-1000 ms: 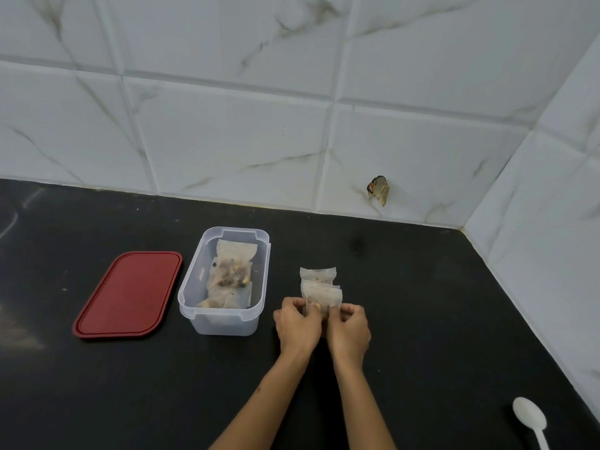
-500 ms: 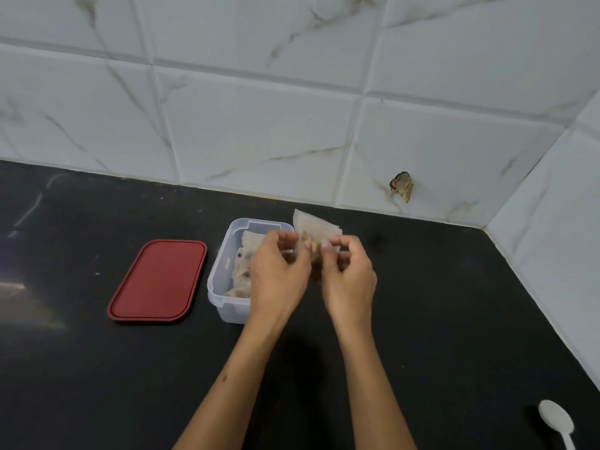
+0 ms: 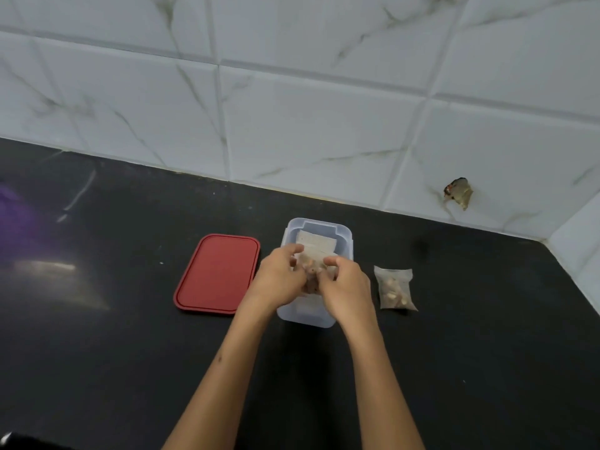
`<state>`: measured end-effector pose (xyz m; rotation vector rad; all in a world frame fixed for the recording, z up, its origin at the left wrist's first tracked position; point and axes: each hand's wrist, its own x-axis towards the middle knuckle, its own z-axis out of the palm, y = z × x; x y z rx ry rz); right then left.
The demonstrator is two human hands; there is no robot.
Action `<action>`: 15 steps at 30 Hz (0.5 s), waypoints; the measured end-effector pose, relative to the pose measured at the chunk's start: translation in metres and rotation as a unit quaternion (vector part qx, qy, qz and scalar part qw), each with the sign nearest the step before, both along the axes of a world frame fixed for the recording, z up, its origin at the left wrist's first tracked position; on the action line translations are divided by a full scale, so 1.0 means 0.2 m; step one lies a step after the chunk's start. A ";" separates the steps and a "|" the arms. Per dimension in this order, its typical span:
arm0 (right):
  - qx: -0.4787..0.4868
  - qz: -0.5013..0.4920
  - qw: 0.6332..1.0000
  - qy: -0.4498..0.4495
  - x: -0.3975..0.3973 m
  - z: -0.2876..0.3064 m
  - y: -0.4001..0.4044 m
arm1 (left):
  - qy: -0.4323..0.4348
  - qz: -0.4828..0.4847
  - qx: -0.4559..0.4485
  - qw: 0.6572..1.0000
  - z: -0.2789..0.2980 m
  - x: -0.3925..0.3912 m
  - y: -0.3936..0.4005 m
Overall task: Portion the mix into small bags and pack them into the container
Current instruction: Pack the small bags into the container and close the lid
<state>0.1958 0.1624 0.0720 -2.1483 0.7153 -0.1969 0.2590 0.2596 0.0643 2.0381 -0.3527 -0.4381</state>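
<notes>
Your left hand (image 3: 279, 280) and right hand (image 3: 347, 287) both pinch small bag (image 3: 313, 261) over clear container (image 3: 345, 237). Second filled bag (image 3: 394, 289) lies right of container; red lid (image 3: 217, 276) left of it.

Even, soft light; pale glare patch on the black counter (image 3: 97, 352) at left; slight overall blur; wide-angle bending.
</notes>
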 end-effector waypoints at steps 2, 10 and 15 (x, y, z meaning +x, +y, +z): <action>-0.011 -0.003 1.000 0.017 0.02 0.00 0.02 | 0.001 -0.010 0.021 1.000 -0.01 0.01 0.00; -0.038 -0.005 0.996 0.086 0.05 -0.02 0.04 | -0.039 -0.078 0.163 0.983 0.03 0.03 -0.02; -0.113 -0.011 0.990 0.087 0.05 0.03 0.02 | -0.137 -0.098 0.208 0.963 0.07 0.07 -0.02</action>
